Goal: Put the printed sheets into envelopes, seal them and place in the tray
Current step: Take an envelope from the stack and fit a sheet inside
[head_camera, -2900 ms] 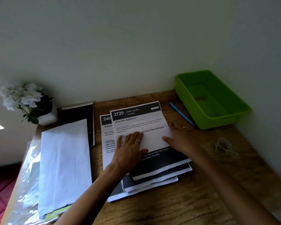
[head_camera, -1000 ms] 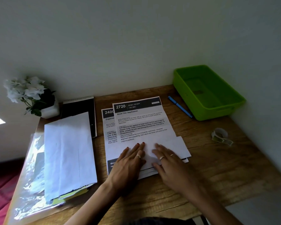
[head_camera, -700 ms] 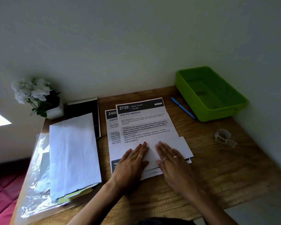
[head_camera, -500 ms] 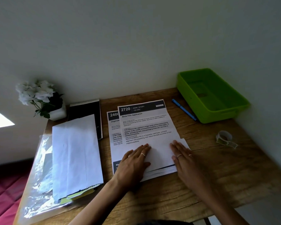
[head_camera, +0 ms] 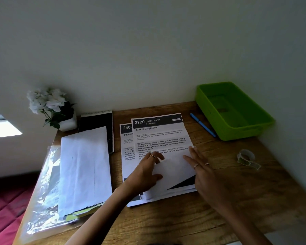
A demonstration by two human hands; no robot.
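Note:
A stack of printed sheets lies mid-desk; the top sheet (head_camera: 159, 135), headed "2720 Book Film Application", has its lower part folded up, blank side showing. My left hand (head_camera: 145, 172) pinches the folded flap at its left edge. My right hand (head_camera: 200, 167) lies flat with fingers apart on the flap's right side. A second sheet (head_camera: 126, 138) headed "240…" peeks out underneath on the left. White envelopes (head_camera: 85, 167) lie stacked at the left. The green tray (head_camera: 237, 131) stands at the back right with nothing visible in it.
A blue pen (head_camera: 202, 125) lies between the sheets and the tray. A tape dispenser (head_camera: 247, 159) sits at the right. A black spiral notebook (head_camera: 97, 121) and a white flower pot (head_camera: 51, 108) are at the back left. A clear plastic sleeve (head_camera: 41, 191) overhangs the desk's left edge.
The sheet's lower part has been folded up over the page. My left hand went from pressing flat to pinching the flap; my right hand slid right and farther up along it.

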